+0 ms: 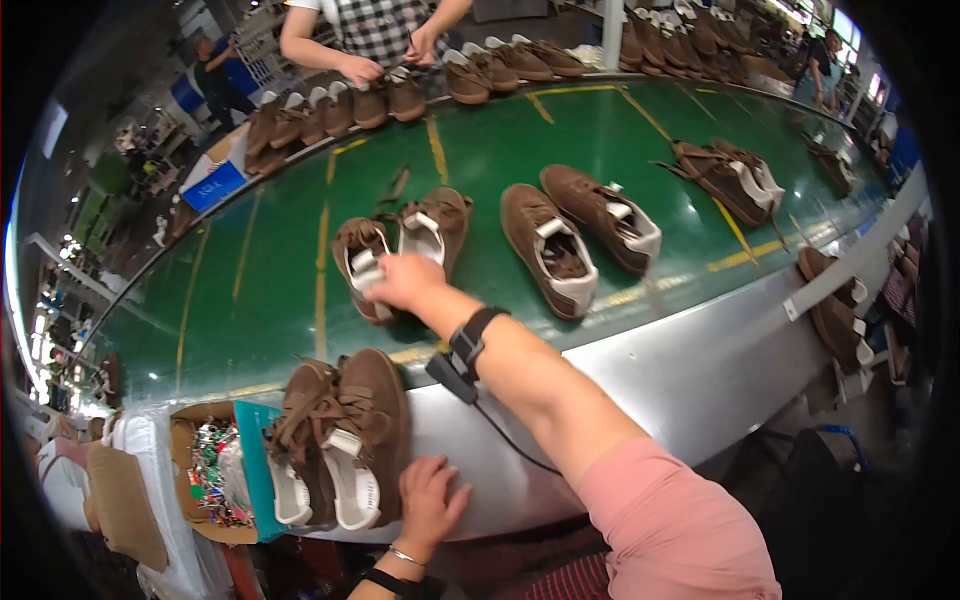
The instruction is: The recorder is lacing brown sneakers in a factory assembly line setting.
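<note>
The right hand (400, 280) reaches over the green conveyor belt (270, 270), fingers closed on the white insole of the left shoe of a brown pair (400, 245). Open belt lies left of that pair. The left hand (430, 500) rests open-fingered on the grey worktop edge (690, 370), touching a second brown pair (340, 440) beside a cardboard box (205, 470).
</note>
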`<action>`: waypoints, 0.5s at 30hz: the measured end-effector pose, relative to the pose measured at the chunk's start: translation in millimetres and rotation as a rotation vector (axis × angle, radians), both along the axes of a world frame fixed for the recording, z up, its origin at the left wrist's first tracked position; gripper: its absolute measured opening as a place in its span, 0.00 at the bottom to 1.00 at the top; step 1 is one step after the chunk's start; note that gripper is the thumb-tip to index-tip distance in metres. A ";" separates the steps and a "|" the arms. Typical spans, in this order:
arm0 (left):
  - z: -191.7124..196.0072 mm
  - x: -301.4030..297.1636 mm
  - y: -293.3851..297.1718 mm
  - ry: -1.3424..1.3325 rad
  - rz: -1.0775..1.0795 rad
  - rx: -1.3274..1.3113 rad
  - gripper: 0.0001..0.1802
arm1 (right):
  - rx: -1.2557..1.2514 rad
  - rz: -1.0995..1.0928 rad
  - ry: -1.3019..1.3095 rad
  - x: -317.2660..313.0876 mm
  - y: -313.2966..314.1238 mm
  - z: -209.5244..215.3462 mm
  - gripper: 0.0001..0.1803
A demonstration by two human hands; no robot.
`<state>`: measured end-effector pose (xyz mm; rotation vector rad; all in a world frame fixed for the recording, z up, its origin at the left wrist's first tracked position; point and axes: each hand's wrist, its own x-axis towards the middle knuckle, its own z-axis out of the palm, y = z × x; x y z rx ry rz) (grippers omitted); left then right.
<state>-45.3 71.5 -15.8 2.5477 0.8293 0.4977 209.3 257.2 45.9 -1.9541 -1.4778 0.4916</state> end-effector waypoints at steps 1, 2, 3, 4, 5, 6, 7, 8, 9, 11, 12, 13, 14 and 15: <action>1.3 1.0 0.1 -0.004 -0.011 0.001 0.17 | 0.058 -0.020 0.041 16.0 -11.2 9.8 0.25; -0.3 0.2 -0.5 -0.013 -0.006 0.014 0.17 | 0.045 0.046 0.040 27.4 -23.4 20.2 0.25; -1.9 -1.9 0.0 -0.021 0.000 0.033 0.17 | 0.036 0.115 0.042 33.5 -38.1 33.7 0.26; -3.4 -6.8 1.1 -0.018 0.005 0.028 0.16 | 0.010 0.212 0.070 30.8 -70.0 52.8 0.26; -4.9 -7.9 1.6 -0.018 0.004 0.026 0.16 | 0.016 0.257 -0.022 28.2 -105.3 62.5 0.26; -6.8 -8.2 1.8 -0.012 0.006 0.044 0.16 | 0.026 0.297 -0.121 25.8 -147.9 74.2 0.25; -6.8 -5.1 1.8 -0.020 0.002 0.035 0.15 | -0.090 0.367 -0.177 24.2 -191.6 89.0 0.24; -7.6 -4.2 1.3 -0.046 0.019 0.017 0.13 | -0.076 0.403 -0.222 19.1 -230.9 88.6 0.21; -9.6 -2.6 1.5 -0.069 0.034 0.001 0.12 | -0.099 0.537 -0.202 17.1 -264.4 76.8 0.18; -13.8 -5.7 1.2 -0.105 0.040 0.005 0.11 | -0.162 0.574 -0.262 0.5 -316.7 25.0 0.17; -12.8 -6.6 0.3 -0.097 0.029 0.030 0.10 | -0.005 0.478 -0.246 -3.3 -333.5 3.4 0.18; -12.1 -6.8 -1.1 -0.099 0.022 0.042 0.10 | 0.152 0.383 -0.235 -7.0 -347.2 -8.9 0.19; -13.3 -7.2 -2.5 -0.095 0.021 0.073 0.10 | 0.214 0.355 -0.279 -7.5 -354.7 -9.6 0.21; -14.8 -7.0 -1.5 -0.077 0.022 0.106 0.11 | 0.225 0.292 -0.236 -9.5 -357.3 -8.2 0.20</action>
